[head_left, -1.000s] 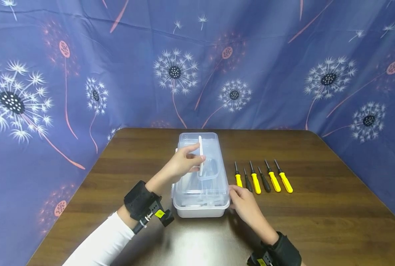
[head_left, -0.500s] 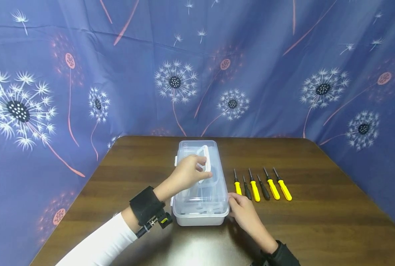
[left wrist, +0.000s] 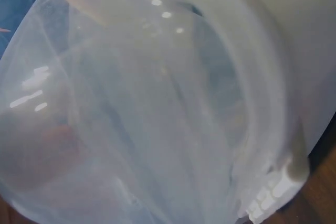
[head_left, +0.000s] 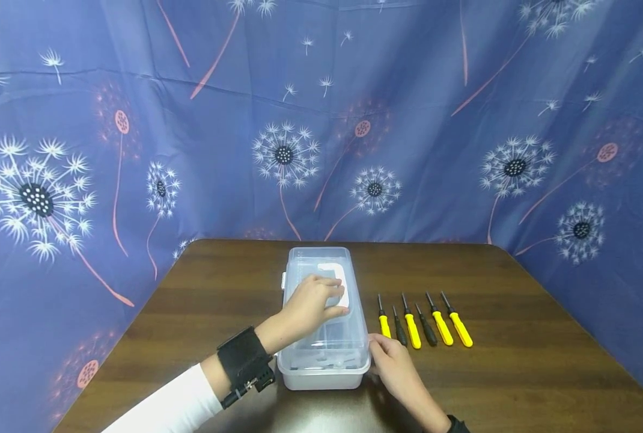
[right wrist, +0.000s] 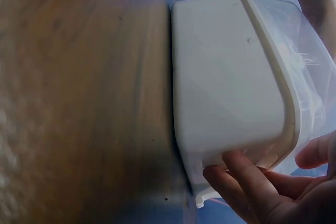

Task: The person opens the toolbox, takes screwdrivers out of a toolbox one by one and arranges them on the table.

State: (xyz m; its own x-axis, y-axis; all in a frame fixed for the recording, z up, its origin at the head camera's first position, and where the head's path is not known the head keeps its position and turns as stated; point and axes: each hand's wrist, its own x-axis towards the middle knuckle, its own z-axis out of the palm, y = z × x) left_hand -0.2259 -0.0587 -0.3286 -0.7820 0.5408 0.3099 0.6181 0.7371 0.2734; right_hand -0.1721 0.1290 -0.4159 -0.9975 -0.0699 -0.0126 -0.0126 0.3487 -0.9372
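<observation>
A storage box (head_left: 324,380) with a white base and a clear lid (head_left: 327,346) stands on the table, lid on. On top of the lid, a white carrying handle (head_left: 343,293) lies folded over to the right. My left hand (head_left: 313,304) is over the lid, thumb and fingers spread around the handle's near side. At the box's near right corner, my right hand (head_left: 394,364) holds its side. In the right wrist view, its fingers (right wrist: 247,177) lie against the white wall and its thumb is up by the lid's rim.
Several screwdrivers lie in a row to the right of the box, some with yellow handles (head_left: 440,328) and some with black handles (head_left: 426,329). A white latch (head_left: 283,281) shows on the box's left side. A blue dandelion-print cloth (head_left: 219,150) hangs behind the wooden table (head_left: 516,361).
The handle has gone from upright to lying over on the right, and my left hand has moved right with it, its fingers loosening. My right hand has stayed at the box's corner.
</observation>
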